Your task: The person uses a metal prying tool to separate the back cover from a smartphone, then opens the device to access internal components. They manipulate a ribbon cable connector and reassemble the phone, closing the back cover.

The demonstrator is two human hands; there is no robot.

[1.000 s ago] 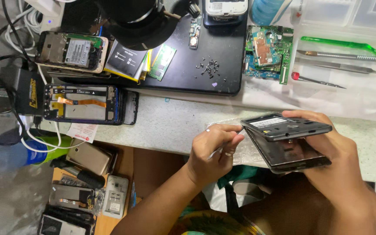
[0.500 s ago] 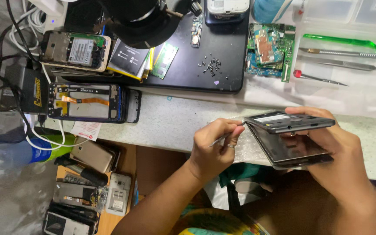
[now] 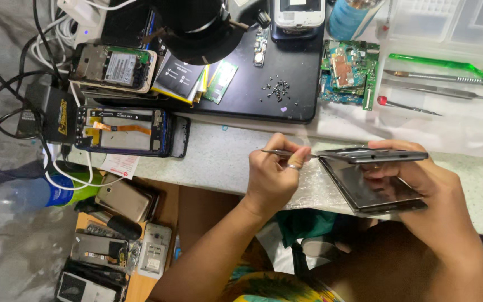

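My right hand holds a dark phone that is split open like a book, its upper half lifted off the screen half. My left hand grips thin metal tweezers, whose tip reaches into the gap at the phone's left corner. Both hands hover over the front edge of the pale worktop.
A black mat holds small screws and a microscope base. An opened blue phone, a green circuit board, tweezers and a green tool lie around. Old phones fill a lower shelf at left.
The tweezers' tip has gone further into the gap of the phone. The phone's upper half has levelled out slightly in my right hand.
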